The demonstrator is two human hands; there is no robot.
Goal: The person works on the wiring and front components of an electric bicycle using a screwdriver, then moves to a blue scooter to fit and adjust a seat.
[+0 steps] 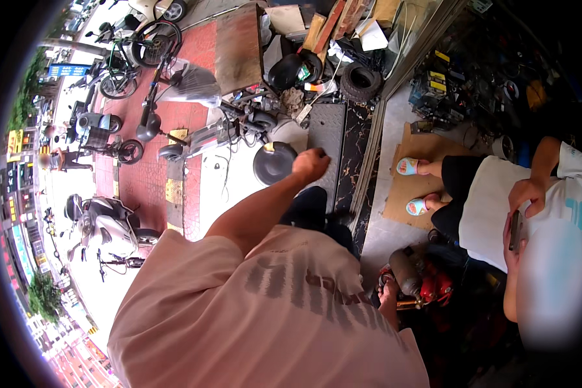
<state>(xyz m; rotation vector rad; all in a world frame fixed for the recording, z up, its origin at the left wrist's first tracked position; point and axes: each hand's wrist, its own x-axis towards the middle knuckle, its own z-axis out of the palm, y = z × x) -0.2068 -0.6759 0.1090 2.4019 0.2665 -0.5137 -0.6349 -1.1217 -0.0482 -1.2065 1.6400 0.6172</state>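
Observation:
My left hand [312, 165] is closed in a loose fist at the end of my outstretched arm, above a grey metal ramp plate [324, 129]. Anything inside those fingers is hidden. Just left of it lies a round black pan-like disc [274, 164] on the pale ground; I see no contact with it. Low on the right, my right hand [388, 292] curls around a small dark and metallic object that I cannot make out. Beside that hand is a red machine [437, 286] with a grey cylinder [405, 273].
At right a person in a white shirt [498, 204] holds a phone [516, 231], with slippered feet on cardboard [401, 200]. A door track [368, 149] crosses the floor. A tyre [361, 81], wood scraps and an e-scooter [239, 123] lie ahead; parked scooters [107, 223] stand left.

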